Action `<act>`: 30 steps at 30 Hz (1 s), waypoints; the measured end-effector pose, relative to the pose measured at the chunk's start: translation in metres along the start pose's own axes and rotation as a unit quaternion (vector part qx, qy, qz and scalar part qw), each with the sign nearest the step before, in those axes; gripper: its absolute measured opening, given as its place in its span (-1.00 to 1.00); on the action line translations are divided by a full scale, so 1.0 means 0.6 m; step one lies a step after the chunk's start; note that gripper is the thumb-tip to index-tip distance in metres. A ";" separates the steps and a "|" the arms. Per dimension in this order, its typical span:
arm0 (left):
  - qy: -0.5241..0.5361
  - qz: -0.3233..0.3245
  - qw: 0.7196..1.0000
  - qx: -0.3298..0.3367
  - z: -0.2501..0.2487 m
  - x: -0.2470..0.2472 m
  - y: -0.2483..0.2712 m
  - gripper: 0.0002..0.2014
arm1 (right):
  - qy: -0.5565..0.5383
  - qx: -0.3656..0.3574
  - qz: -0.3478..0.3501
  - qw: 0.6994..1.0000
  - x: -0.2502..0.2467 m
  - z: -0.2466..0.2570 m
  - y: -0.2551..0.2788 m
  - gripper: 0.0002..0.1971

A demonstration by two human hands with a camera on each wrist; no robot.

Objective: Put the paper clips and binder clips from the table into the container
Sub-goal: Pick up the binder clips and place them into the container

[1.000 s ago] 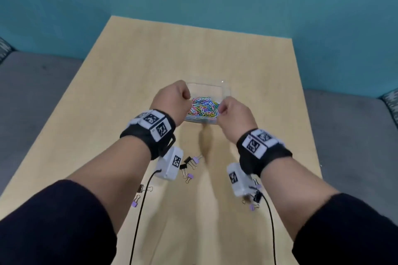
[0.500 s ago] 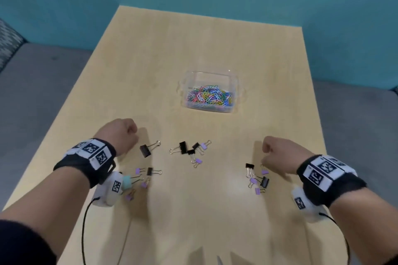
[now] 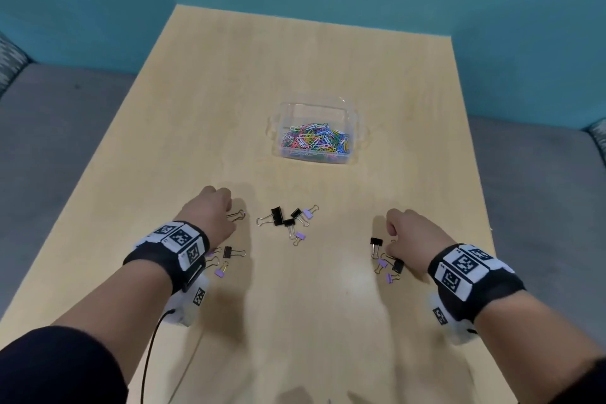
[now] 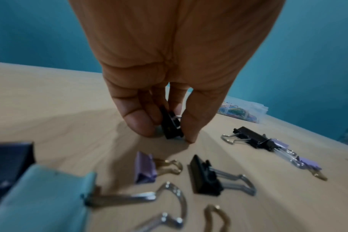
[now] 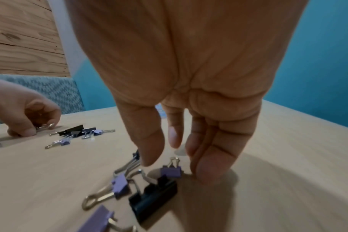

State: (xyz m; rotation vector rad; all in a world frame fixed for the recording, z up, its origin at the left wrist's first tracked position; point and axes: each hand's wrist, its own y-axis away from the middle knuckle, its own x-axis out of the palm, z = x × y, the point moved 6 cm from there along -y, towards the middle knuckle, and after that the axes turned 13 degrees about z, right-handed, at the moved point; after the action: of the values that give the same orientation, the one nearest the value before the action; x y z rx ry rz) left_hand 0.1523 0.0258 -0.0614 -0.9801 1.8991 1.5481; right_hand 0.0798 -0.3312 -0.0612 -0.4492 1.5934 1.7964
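Note:
A clear plastic container (image 3: 357, 128) holds colourful paper clips (image 3: 314, 138) at mid-table. My left hand (image 3: 226, 210) pinches a black binder clip (image 4: 170, 125) that stands on the table, its wire handle (image 3: 237, 216) poking out. Behind that wrist lie a black clip (image 3: 228, 252), a purple clip (image 3: 219, 271) and a teal clip (image 4: 40, 200). A middle cluster of black and purple clips (image 3: 288, 221) lies between the hands. My right hand (image 5: 173, 166) hovers with fingers spread over a small purple clip (image 5: 171, 171) in the right cluster (image 3: 385, 259), holding nothing.
The light wooden table (image 3: 295, 59) is bordered by a teal wall behind and grey seating (image 3: 59, 128) on both sides. Its right edge runs close to my right wrist. A black cable (image 3: 149, 357) trails from the left wrist camera.
Both hands came back from the container toward me. The left hand moved right onto the black clip and took hold of it. The right hand dropped over the right cluster.

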 end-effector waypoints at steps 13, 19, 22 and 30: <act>0.500 -0.084 0.861 -0.032 0.109 -0.027 0.075 -0.85 | -0.113 0.032 -0.045 0.992 0.008 -0.015 0.022 -0.86; 0.334 -0.071 0.939 -0.031 0.164 -0.012 0.118 -0.83 | -0.301 0.051 -0.082 0.949 0.018 -0.042 0.031 -0.82; 0.114 -0.035 0.992 -0.030 0.159 0.007 0.128 -0.86 | -0.467 0.046 -0.094 0.878 0.031 -0.058 0.040 -0.89; 0.013 -0.014 1.000 -0.004 0.158 0.038 0.114 -0.79 | -0.367 0.006 -0.104 0.924 0.046 -0.055 0.060 -0.83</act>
State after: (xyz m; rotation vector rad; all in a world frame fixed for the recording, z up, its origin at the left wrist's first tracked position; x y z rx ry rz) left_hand 0.0786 0.1191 -0.0585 -1.0301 1.8905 1.5351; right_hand 0.0298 -0.3561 -0.0596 0.0748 0.9842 1.5267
